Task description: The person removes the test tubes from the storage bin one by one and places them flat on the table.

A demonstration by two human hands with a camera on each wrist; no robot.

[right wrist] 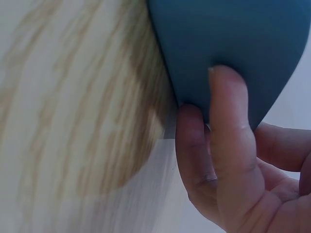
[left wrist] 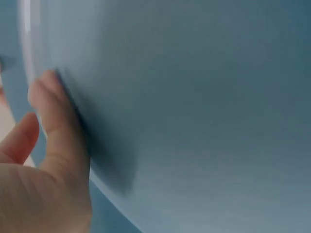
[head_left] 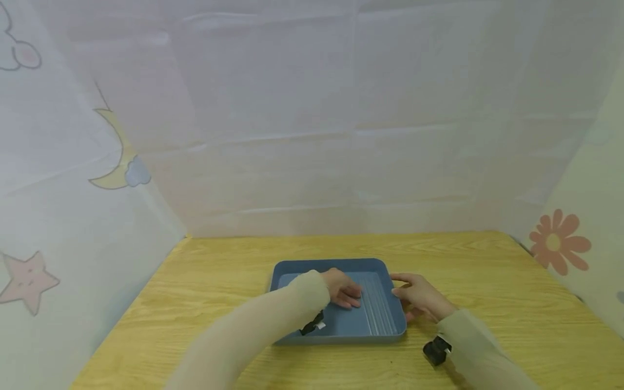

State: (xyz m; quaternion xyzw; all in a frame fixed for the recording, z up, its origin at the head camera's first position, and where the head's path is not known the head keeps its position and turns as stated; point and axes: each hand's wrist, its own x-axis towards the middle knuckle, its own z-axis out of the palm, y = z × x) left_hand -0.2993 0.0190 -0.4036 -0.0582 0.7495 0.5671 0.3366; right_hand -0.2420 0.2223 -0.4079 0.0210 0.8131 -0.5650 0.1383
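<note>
On my feeds I had a yellow wood-grain tabletop (head_left: 209, 276) filling the lower part of the head view, grain running side to side. Its back edge met a pale hanging sheet (head_left: 292, 108), creased both ways like unfolded cloth or plastic; couldn't tell which. Printed side panels angled in left and right. Left one carried a yellow crescent moon (head_left: 115, 177) with a small blue cloud (head_left: 138, 172) at its lower end, plus a pink star (head_left: 28, 283) lower down. Right one had a red-orange flower (head_left: 553, 242) just above the table's edge.

Blue tray (head_left: 341, 340) sat on the table, near the middle, long side toward the person. Pale parallel lines (head_left: 379, 309) ran front to back at its right end; ridges or clear strips, I couldn't tell.

Left hand (head_left: 343, 290) was over the tray floor, beside those lines, fingers extended and close together, one digit apart on the left wrist cam, no grip that I could see. Right hand (head_left: 420, 298) held the tray's right wall, fingers clamped on it from outside, thumb at the rim. Right wrist cam showed wood grain right under that wall.

Both sleeves (head_left: 258, 325) were pale; a black module (head_left: 436, 351) stuck out by the right cuff.
</note>
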